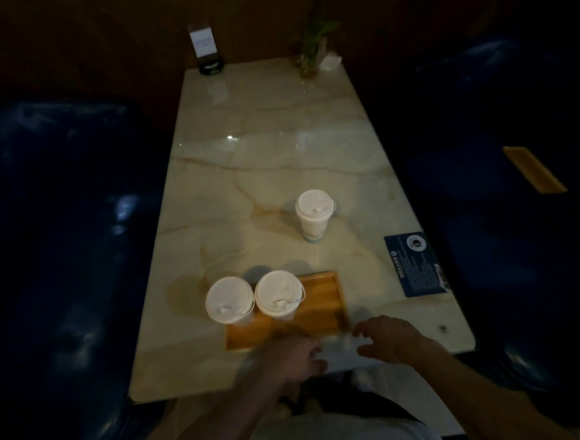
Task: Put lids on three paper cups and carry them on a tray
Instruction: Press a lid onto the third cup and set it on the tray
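Looking down at the pale veined marble tabletop (270,159), I count all three white paper cups already capped with white plastic lids, so the lidding looks finished. Two of them, the left lidded cup (230,305) and the middle lidded cup (279,295), stand side by side, touching or nearly so, at the left end of the flat rectangular wooden tray (322,303); the leftmost seems to overhang the tray's edge, though the dim light leaves me unsure. The third lidded cup (315,213) stands apart on the bare stone, beyond the tray, and needs to join the others before anything gets carried. My left hand (291,359) hovers at the tray's near edge, its fingers (313,354) loosely curled and holding nothing. My right hand (388,340) hangs just beside the tray's near right corner, spread and empty too. What remains, I judge, is loading that last cup, then gripping the tray by both ends and lifting it level.
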`<state>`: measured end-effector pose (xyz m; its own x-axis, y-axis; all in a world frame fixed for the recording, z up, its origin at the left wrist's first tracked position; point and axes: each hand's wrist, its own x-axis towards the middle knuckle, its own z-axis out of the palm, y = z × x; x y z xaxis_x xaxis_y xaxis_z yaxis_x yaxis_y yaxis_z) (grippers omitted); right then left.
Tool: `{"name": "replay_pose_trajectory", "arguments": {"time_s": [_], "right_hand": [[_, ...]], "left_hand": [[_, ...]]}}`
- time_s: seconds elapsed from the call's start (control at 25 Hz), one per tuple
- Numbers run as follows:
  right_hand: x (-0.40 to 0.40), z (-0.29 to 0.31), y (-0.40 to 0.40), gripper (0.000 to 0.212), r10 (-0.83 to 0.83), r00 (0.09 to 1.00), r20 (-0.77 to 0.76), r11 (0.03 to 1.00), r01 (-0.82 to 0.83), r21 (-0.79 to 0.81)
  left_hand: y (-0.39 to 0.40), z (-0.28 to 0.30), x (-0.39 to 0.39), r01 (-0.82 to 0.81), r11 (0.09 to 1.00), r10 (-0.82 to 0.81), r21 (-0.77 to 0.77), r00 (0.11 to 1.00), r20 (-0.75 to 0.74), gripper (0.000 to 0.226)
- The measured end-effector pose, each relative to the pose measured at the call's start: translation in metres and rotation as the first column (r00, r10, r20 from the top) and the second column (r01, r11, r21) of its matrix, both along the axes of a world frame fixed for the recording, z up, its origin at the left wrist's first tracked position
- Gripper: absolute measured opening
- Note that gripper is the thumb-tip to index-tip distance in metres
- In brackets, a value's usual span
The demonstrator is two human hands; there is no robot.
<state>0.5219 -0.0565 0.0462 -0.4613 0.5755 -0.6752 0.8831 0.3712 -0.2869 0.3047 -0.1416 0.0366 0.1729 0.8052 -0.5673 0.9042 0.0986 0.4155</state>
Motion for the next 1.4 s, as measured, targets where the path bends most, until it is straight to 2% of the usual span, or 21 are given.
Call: {"name": "replay_pose_trajectory", "arguments": {"time_s": [0.16,0.28,0.44,0.52,0.6,0.68,0.76,0.88,1.04,1.2,1.4], "right_hand": [[0.015,0.004,0.036,0.052,0.042,0.999,0.022,0.997,-0.043,0.061],[0.027,0.006,0.067,0.05,0.061,0.998,0.02,0.993,-0.063,0.104],[0.038,0.007,0.11,0.049,0.061,0.998,-0.02,0.99,-0.058,0.13],[0.039,0.007,0.127,0.05,0.066,0.998,-0.024,0.985,-0.061,0.161],[0.04,0.006,0.144,0.05,0.077,0.996,-0.033,0.979,-0.069,0.194],[0.037,0.006,0.159,0.051,0.095,0.995,-0.025,0.97,-0.087,0.228],[0.031,0.006,0.171,0.053,0.115,0.993,-0.008,0.962,-0.109,0.249],[0.018,0.008,0.187,0.058,0.141,0.99,-0.017,0.953,-0.131,0.272],[-0.012,0.007,0.209,0.067,0.137,0.987,-0.087,0.962,-0.111,0.25],[-0.04,-0.001,0.229,0.074,0.107,0.985,-0.136,0.971,-0.075,0.225],[-0.064,-0.018,0.244,0.084,-0.025,0.946,-0.322,0.991,0.066,0.116]], "left_hand": [[0.031,0.002,0.023,-0.036,0.999,0.038,-0.03,0.998,0.048,0.041],[0.065,0.003,0.042,-0.07,0.997,0.07,-0.012,0.993,0.098,0.03],[0.111,0.003,0.058,-0.265,0.964,0.263,0.027,0.963,0.063,0.027],[0.13,0.005,0.06,-0.386,0.922,0.382,0.03,0.919,0.099,0.027],[0.146,0.01,0.059,-0.48,0.872,0.479,0.099,0.877,0.035,0.033],[0.156,0.016,0.054,-0.48,0.86,0.5,0.171,0.86,-0.103,0.04],[0.165,0.019,0.047,-0.505,0.848,0.527,0.162,0.836,-0.15,0.042],[0.177,0.023,0.037,-0.637,0.752,0.656,0.169,0.747,-0.107,0.043],[0.192,0.021,0.016,-0.736,0.653,0.752,0.179,0.658,-0.039,0.057],[0.209,0.01,-0.005,-0.776,0.617,0.78,0.128,0.625,0.03,0.069],[0.231,0.004,-0.018,-0.802,0.576,0.783,0.156,0.597,0.177,0.076]]}}
